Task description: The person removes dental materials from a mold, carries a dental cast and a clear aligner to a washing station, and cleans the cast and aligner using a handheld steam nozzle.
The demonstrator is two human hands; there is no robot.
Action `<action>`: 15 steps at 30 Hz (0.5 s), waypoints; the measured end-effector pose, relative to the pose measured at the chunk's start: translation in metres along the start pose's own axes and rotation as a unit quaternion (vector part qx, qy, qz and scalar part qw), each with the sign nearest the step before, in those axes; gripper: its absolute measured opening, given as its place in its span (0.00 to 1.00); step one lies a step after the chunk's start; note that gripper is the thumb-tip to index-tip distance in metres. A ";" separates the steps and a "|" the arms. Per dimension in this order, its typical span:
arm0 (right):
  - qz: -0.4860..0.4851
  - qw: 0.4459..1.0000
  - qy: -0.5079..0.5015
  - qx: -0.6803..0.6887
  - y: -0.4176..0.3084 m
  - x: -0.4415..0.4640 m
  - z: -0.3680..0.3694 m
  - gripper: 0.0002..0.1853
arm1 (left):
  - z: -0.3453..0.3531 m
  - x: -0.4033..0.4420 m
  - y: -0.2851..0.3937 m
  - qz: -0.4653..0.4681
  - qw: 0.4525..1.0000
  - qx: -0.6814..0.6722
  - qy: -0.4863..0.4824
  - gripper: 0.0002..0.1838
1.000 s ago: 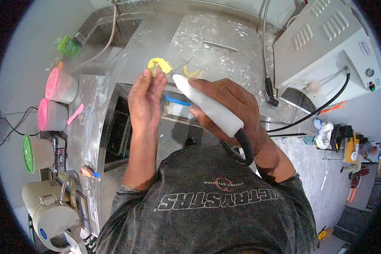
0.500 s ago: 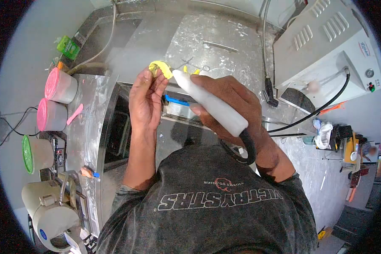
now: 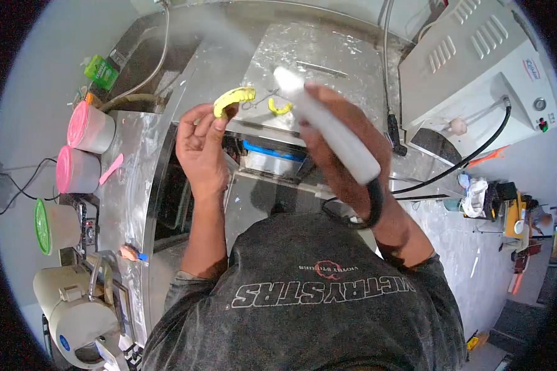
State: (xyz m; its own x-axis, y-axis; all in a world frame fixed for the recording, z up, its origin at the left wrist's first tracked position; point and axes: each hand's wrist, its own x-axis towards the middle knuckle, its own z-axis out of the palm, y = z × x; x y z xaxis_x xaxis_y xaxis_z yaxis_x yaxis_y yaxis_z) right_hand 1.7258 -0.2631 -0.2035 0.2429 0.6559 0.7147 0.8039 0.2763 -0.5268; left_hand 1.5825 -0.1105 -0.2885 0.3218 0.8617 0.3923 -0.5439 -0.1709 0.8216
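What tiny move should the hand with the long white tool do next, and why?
Perhaps the right hand should tilt the long, tapered white tool down toward the curved yellow piece in the left hand: the tool's tip points past that piece, and a pale, misty streak shows beyond the tip.

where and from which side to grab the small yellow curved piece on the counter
Probably the bend of the small yellow piece, pinched lightly from above on the near side: it lies like a U, bend on the near side, ends pointing away. The left hand holds another yellow piece and the right hand a white handpiece, so one may need freeing.
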 end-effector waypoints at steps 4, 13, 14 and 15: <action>0.074 0.976 0.026 0.205 0.019 -0.001 0.022 0.22 | 0.016 -0.013 -0.005 0.023 0.995 -0.086 -0.038 0.21; -0.007 0.964 0.024 0.265 0.031 0.001 0.020 0.22 | 0.026 -0.038 0.007 -0.011 0.992 -0.055 -0.110 0.21; -0.005 0.966 0.022 0.258 0.029 0.001 0.017 0.22 | 0.026 -0.037 0.010 -0.006 0.992 -0.033 -0.123 0.19; -0.003 0.968 0.021 0.251 0.027 0.002 0.013 0.22 | 0.026 -0.035 0.015 -0.001 0.991 -0.012 -0.136 0.18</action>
State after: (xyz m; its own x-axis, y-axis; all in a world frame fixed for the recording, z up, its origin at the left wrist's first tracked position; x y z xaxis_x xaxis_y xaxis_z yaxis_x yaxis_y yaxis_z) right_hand 1.7402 -0.2453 -0.2225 0.2691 0.6273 0.7308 0.4421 0.5937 -0.6724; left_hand 1.5837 -0.1557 -0.2793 0.5174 0.7014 0.4903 -0.5600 -0.1558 0.8137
